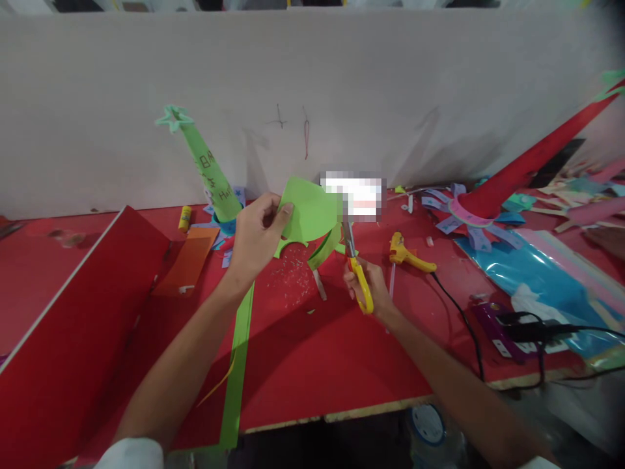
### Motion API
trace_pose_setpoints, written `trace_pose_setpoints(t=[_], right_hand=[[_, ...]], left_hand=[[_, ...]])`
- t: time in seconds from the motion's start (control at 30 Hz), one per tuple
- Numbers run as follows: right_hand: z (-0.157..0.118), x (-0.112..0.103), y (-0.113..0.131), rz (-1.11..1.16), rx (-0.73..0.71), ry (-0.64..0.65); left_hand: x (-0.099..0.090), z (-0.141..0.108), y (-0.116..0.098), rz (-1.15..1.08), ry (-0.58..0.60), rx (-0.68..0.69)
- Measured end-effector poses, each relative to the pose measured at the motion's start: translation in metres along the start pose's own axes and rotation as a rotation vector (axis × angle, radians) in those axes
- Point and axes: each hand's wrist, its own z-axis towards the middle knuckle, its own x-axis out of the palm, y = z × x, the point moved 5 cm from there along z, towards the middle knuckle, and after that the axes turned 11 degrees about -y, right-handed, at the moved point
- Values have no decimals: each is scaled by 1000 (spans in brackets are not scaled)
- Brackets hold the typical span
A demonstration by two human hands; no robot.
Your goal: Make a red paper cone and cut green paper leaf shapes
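My left hand (261,234) pinches a rounded piece of green paper (310,212) between thumb and fingers, above the red table. In my right hand (371,283) are scissors (361,283) with yellow handles, their blades pointing up beside the right edge of the green piece. The blade tips are partly hidden by a blurred patch. A curled green strip (325,251) hangs below the piece, near the scissors; whether it is still joined I cannot tell. Small pale scraps lie scattered on the table (303,365) beneath.
A green cone (209,169) topped with a star stands at the left; a red cone (532,163) leans at the right. A yellow glue gun (410,254) lies near my right hand, its cable running to a power strip (517,332). A red board (92,326) stands left, by a glue stick (184,219).
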Motion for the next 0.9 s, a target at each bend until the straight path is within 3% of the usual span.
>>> trace_pose_setpoints(t=[0.17, 0.43, 0.8, 0.9], right_hand=[[-1, 3, 10, 65, -49, -45], [0, 12, 24, 172, -46, -54], [-3, 17, 17, 149, -26, 1], [-3, 19, 18, 157, -25, -1]], left_hand=[[-1, 3, 0, -115, 16, -61], [4, 3, 20, -400, 72, -411], [17, -7, 33, -527, 60, -514], [25, -14, 36, -571, 7, -538]])
